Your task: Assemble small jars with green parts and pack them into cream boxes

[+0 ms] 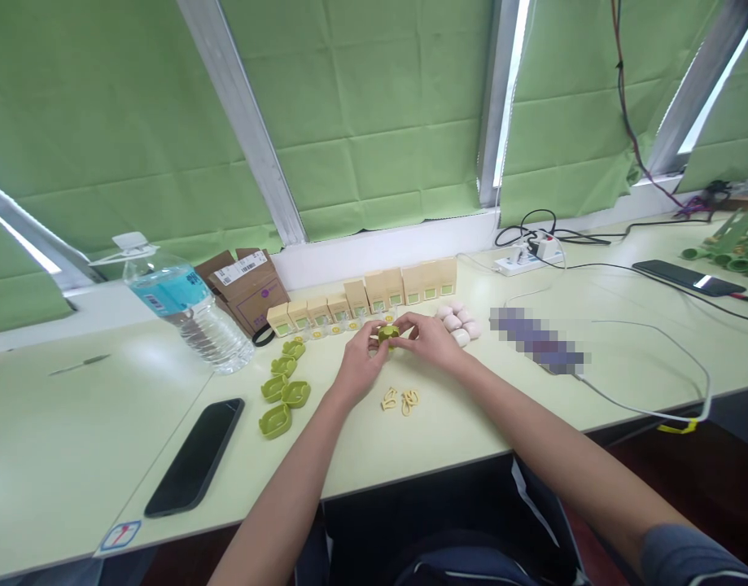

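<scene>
A small green shaped case (388, 333) is pinched between my two hands above the middle of the table. My left hand (364, 360) grips its left side, and my right hand (427, 342) has its fingers closed on the right side. Several matching green cases (276, 421) lie open side up to the left of my hands. Nearer to me sit some cream-yellow loop-shaped pieces (409, 400). A cluster of pale pink rounded pieces (462, 335) rests just right of my right hand. Behind my hands stands a row of small cream boxes (374, 290) with green windows.
A large water bottle (190, 305) and a brown cardboard box (251, 293) stand at the back left. One black phone (195, 457) lies front left, another (688, 277) far right. A power strip (529, 255), cables and a blurred-out object (538, 342) occupy the right side.
</scene>
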The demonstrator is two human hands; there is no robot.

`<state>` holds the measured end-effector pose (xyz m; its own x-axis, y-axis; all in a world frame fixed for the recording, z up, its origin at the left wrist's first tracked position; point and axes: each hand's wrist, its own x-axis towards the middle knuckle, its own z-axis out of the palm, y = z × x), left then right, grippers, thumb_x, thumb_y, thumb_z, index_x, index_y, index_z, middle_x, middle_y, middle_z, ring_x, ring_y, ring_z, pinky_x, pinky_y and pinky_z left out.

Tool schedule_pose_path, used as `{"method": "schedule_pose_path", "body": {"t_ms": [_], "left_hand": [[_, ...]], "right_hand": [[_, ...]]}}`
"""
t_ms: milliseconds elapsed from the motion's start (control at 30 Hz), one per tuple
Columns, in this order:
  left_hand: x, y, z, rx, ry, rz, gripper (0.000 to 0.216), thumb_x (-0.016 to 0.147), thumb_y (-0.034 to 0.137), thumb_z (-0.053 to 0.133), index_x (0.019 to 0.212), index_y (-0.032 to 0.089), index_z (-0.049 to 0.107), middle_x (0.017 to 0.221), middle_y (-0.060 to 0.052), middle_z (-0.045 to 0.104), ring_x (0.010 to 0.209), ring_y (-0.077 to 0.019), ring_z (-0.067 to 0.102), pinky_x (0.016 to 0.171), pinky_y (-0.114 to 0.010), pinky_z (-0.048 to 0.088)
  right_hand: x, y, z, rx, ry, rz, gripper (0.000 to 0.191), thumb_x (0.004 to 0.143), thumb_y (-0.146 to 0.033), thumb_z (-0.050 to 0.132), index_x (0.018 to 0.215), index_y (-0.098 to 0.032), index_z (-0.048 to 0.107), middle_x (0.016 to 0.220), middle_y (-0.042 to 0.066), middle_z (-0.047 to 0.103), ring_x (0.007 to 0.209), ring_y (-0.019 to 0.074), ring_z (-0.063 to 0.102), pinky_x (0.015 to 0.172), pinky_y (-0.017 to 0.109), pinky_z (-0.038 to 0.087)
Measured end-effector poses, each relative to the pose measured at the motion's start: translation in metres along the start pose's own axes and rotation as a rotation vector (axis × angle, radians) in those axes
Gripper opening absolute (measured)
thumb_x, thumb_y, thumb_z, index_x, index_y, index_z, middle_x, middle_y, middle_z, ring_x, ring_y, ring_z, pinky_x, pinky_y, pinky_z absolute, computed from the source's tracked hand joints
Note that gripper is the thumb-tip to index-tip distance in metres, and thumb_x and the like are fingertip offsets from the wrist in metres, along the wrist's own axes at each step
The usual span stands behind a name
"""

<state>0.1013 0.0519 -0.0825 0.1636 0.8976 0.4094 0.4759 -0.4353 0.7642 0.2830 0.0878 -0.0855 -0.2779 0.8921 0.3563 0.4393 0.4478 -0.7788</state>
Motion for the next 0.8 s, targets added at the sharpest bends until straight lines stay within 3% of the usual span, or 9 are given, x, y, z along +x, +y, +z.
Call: {"method": "schedule_pose_path", "body": {"t_ms": [367,567,800], "left_hand": [[0.0,0.0018,-0.0023,-0.005,-0.004,-0.01,0.025,0.088,0.026,0.06,0.112,0.024,0.063,0.101,-0.003,0.071,0.08,-0.015,0.07,0.078,-0.03,0.055],[-0.0004,0.0001,-0.0008,0.011,-0.004,0.003,0.02,0.086,0.028,0.062,0.105,0.022,0.063,0.082,0.0,0.068,0.075,-0.0146,0.068,0.075,-0.027,0.054],[-0.0006,0.0,0.0002,0.032,0.022,-0.006,0.02,0.086,0.026,0.058,0.105,0.022,0.063,0.083,0.0,0.069,0.074,-0.0141,0.066,0.073,-0.027,0.053]], "right_hand": [[-0.0001,0.0003,-0.0013,-0.026,-0.022,0.005,0.028,0.076,-0.042,0.078,0.095,-0.024,0.07,0.094,0.0,0.075,0.067,0.013,0.063,0.062,0.026,0.047],[-0.0018,-0.0017,-0.0014,-0.035,-0.024,-0.015,0.016,0.081,-0.033,0.072,0.093,-0.022,0.071,0.091,0.0,0.075,0.067,0.0124,0.064,0.061,0.024,0.046],[-0.0024,-0.0038,-0.0004,-0.06,-0.03,-0.009,0.017,0.08,-0.032,0.072,0.095,-0.023,0.07,0.089,0.0,0.075,0.064,0.0125,0.064,0.059,0.024,0.044]]}}
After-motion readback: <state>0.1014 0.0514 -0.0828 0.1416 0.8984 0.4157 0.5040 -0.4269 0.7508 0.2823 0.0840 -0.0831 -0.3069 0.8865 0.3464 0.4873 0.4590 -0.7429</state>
